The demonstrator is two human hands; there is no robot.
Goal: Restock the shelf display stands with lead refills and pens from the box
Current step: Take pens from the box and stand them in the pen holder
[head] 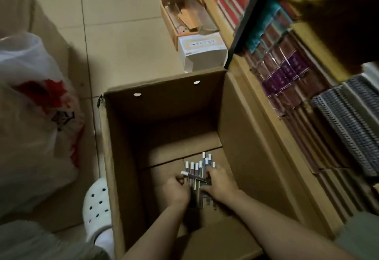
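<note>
Cardboard box (123, 157) | pens (198, 174) between, seemingly gripped by, both hands (178, 190)

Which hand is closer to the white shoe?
The left hand. It is inside the cardboard box, on the side toward the white shoe. The right hand grips pens farther from the shoe.

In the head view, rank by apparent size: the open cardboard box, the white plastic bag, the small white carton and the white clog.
Largest to smallest as they look:
1. open cardboard box
2. white plastic bag
3. small white carton and white clog, which look about alike; the clog lies nearer the camera, so I would not rank them.
</note>
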